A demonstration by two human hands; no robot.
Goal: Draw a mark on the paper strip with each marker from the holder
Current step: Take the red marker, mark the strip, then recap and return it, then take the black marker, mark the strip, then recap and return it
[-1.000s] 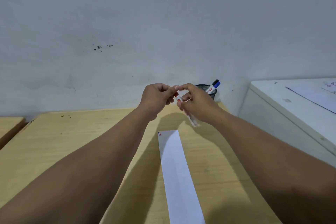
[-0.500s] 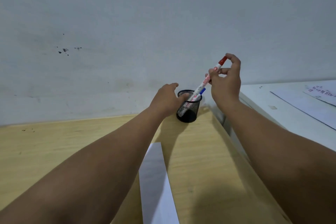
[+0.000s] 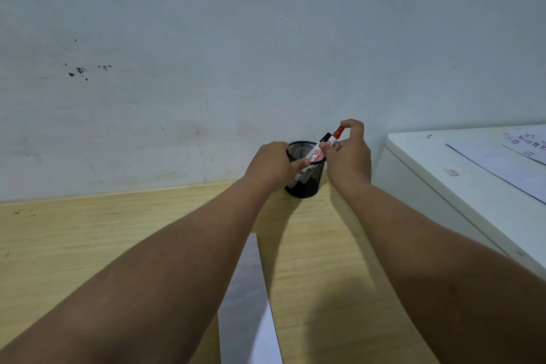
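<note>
A black mesh holder (image 3: 304, 183) stands on the wooden table by the wall. My left hand (image 3: 273, 167) grips its left side. My right hand (image 3: 348, 157) pinches the red-capped marker (image 3: 336, 134) by its top, and the marker's lower end sits inside the holder. A second marker with a dark cap (image 3: 325, 137) leans in the holder beside it. The white paper strip (image 3: 248, 298) lies on the table between my forearms, its far end short of the holder.
The wooden table (image 3: 88, 245) meets a grey-white wall at the back. A white cabinet (image 3: 461, 186) with paper sheets (image 3: 517, 157) on top stands close on the right, next to the holder.
My right hand lowered the red-capped marker into the holder. My left hand closed around the holder's side. Earlier both hands held the marker together above the strip.
</note>
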